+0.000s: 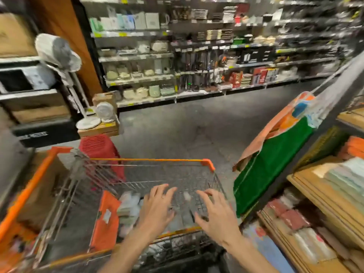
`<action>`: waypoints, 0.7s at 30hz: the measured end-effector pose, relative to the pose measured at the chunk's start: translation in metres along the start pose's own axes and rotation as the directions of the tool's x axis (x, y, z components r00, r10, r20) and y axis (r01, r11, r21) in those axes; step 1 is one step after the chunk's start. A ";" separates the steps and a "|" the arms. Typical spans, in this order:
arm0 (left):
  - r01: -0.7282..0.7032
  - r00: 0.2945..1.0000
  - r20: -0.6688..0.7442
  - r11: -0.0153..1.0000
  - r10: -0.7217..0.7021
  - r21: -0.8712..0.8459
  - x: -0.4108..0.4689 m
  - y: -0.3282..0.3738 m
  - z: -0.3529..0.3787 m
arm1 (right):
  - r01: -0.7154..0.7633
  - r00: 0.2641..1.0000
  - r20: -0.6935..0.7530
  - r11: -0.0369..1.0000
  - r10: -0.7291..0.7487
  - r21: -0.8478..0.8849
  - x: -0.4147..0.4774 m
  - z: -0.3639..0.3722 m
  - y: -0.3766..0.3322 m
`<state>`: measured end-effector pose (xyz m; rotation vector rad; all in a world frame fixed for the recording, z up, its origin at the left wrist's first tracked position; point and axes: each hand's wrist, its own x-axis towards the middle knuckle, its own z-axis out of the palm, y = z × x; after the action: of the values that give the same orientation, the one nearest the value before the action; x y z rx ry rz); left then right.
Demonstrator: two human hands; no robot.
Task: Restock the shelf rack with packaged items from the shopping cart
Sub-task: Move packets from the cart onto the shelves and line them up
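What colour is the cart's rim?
Orange; the head view shows it best along the far edge of the shopping cart.

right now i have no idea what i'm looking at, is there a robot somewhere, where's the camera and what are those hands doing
There is no robot here. One wide-angle camera sits on a person's head and looks forward and down, so you see their own arms. The left hand and the right hand are spread open over the shopping cart, holding nothing. Pale packaged items lie in the cart, left of the hands; blur hides what they are. To the right stands the shelf rack of wooden boards, with flat packs on it and a green and orange cloth hanging beside it. A red stool stands beyond the cart.
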<state>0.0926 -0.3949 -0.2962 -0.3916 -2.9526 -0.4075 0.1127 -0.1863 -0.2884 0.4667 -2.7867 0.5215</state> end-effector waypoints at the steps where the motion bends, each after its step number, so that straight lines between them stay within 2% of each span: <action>1: 0.050 0.997 0.058 0.998 -0.052 0.023 -0.013 -0.016 0.003 | 0.015 0.999 0.033 1.000 -0.015 -0.008 0.001 0.018 -0.009; 3: 0.127 0.981 0.135 0.989 -0.137 0.081 -0.042 -0.053 0.011 | 0.027 0.991 0.132 1.000 -0.027 0.005 -0.001 0.057 -0.032; 6: 0.253 0.948 0.169 0.961 -0.270 0.114 -0.080 -0.110 0.013 | 0.059 0.961 0.272 0.998 -0.056 -0.004 0.005 0.111 -0.071; 11: 0.348 0.895 0.257 0.931 -0.366 0.112 -0.113 -0.164 0.027 | 0.058 0.898 0.439 0.997 -0.032 -0.048 0.011 0.154 -0.105; 15: 0.454 0.837 0.325 0.890 -0.440 0.037 -0.111 -0.193 0.045 | -0.002 0.847 0.531 1.000 0.008 -0.010 0.027 0.179 -0.105; 18: 0.543 0.785 0.379 0.839 -0.490 -0.039 -0.097 -0.213 0.061 | -0.110 0.796 0.601 0.994 0.075 0.021 0.053 0.206 -0.097; 21: 0.641 0.703 0.434 0.766 -0.563 -0.044 -0.074 -0.236 0.085 | -0.189 0.736 0.668 0.981 0.112 0.044 0.079 0.242 -0.088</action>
<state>0.0907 -0.6074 -0.4476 0.6051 -3.3910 -0.7716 0.0240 -0.3786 -0.4547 0.5337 -3.5263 0.6482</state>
